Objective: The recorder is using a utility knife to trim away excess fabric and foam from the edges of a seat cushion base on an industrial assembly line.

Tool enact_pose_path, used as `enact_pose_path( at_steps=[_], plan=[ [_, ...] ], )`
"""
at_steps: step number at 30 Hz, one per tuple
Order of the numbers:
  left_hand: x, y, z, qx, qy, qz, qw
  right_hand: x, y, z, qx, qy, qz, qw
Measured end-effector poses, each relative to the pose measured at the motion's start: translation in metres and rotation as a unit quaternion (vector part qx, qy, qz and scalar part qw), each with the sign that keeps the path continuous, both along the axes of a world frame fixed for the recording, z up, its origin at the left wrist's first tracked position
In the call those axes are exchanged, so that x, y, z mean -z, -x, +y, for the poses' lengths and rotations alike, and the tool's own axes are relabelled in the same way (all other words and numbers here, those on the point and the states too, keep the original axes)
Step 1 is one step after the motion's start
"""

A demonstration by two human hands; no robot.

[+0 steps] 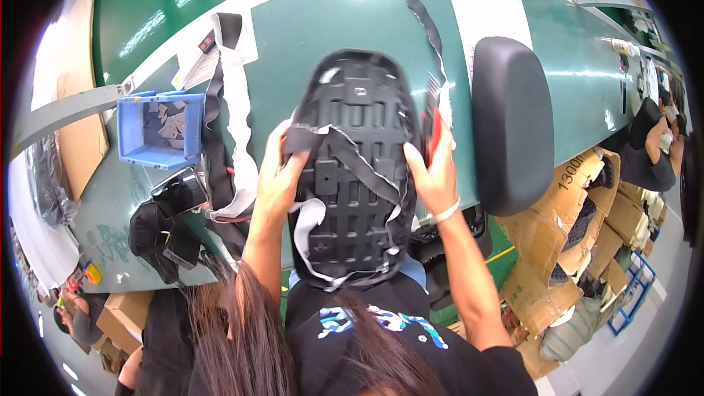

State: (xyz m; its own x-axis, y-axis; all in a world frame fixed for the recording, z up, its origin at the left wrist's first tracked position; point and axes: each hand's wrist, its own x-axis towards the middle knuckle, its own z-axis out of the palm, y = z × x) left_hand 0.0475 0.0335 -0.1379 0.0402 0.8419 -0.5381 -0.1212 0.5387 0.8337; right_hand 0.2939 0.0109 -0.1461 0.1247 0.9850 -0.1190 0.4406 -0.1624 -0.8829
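Black, ribbed, oblong plastic-looking shell (pixel 352 209) seems stiff and light, best held by its sides, your left grip (pixel 276 174) clamped on one, right grip (pixel 435 180) around a slim red-handled tool (pixel 436 129).

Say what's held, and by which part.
The panel, by its sides: left hand at the left edge, with a strap's end; right hand at the right edge, also with a blurred red tool.

The head-worn fisheye looks down over the table (pixel 308 22).
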Motion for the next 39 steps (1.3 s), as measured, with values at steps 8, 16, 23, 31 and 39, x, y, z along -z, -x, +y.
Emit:
enact_pose_path(
  at_steps=[8, 16, 23, 31, 39],
  plan=[
    [-0.069, -0.043, -0.070, 0.056, -0.278, 0.432, 0.856, -0.020, 0.007, 0.055, -0.228, -0.012, -0.010, 0.974],
    [-0.018, -0.073, -0.056, 0.272, -0.341, 0.350, 0.829, -0.057, -0.052, -0.040, -0.194, -0.051, -0.127, 0.971],
    [-0.029, -0.074, -0.043, 0.264, -0.180, 0.211, 0.924, -0.081, -0.062, -0.044, -0.381, 0.041, -0.279, 0.881],
    [-0.083, -0.049, -0.041, 0.117, -0.154, -0.281, 0.940, -0.081, -0.060, -0.169, -0.183, 0.059, -0.325, 0.926],
    [-0.039, -0.122, -0.037, 0.484, -0.497, 0.315, 0.648, -0.095, -0.068, -0.121, -0.182, 0.073, -0.375, 0.906]
  ],
)
